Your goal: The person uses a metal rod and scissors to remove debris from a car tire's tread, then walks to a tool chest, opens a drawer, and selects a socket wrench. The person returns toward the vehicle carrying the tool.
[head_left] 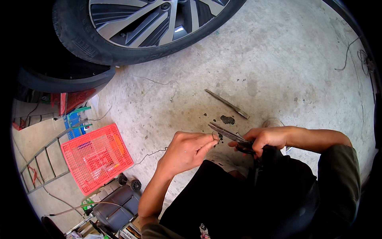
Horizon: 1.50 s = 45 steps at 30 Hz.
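Steel pliers [225, 133] gripped in right hand [264, 139], left hand [187, 149] pinching small ring [215, 136]

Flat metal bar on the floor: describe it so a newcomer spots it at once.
Start at the car wheel with silver alloy spokes at the top, then drop down the bare concrete floor toward the person's right hand. Just above that hand lies the long, flat grey metal bar, set diagonally. It lies alone, untouched, unlike the scissor-like tool in the hand.

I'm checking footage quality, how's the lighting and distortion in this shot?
Head view: even daylight on the concrete floor, soft shadows; fisheye bends the car wheel and blacks out the corners; left hand, right hand and pliers are sharp.
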Each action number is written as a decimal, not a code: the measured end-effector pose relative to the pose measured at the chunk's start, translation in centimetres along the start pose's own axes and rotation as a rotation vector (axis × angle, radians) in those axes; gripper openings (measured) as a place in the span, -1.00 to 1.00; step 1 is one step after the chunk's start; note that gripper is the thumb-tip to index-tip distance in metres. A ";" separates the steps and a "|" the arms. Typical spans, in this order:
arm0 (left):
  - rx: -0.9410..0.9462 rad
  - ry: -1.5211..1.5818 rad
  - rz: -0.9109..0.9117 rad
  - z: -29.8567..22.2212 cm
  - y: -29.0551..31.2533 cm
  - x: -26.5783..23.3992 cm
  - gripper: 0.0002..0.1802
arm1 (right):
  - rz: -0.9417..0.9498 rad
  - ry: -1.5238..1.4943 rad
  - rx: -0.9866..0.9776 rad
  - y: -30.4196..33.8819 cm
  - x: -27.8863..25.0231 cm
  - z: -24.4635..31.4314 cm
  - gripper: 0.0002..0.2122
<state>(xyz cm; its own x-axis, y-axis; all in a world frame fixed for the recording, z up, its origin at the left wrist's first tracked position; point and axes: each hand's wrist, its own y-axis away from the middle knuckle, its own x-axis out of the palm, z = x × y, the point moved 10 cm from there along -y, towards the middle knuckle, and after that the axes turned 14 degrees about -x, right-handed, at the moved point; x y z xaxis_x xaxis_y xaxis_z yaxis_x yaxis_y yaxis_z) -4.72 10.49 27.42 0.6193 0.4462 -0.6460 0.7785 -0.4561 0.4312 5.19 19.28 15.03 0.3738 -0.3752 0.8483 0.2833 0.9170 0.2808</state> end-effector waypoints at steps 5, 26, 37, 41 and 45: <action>-0.002 0.031 0.007 0.0 0.0 0.6 -0.90 | -0.053 0.469 -0.269 -0.6 -0.5 2.3 -0.41; -0.276 0.247 -0.266 1.4 0.2 -1.6 -0.80 | -0.568 0.896 -0.678 0.0 -1.1 10.1 -0.50; -0.476 0.459 -0.225 4.9 -0.3 0.0 -0.74 | -0.843 1.237 -0.601 0.3 -1.8 12.0 -0.40; -0.440 0.513 -0.245 5.1 -0.9 -0.2 -0.77 | -0.857 1.211 -0.626 -0.2 -1.9 11.7 -0.37; -0.414 0.461 -0.235 5.3 -1.2 -0.6 -0.80 | -0.530 1.015 -0.684 -1.9 -2.9 10.3 -0.32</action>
<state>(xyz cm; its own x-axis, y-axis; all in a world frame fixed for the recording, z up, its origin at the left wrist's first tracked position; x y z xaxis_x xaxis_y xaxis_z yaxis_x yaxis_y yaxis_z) -6.61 6.65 23.96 0.3368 0.8236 -0.4564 0.8163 -0.0138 0.5775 -5.53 20.03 16.69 0.4847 -0.8706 -0.0839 0.8694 0.4901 -0.0633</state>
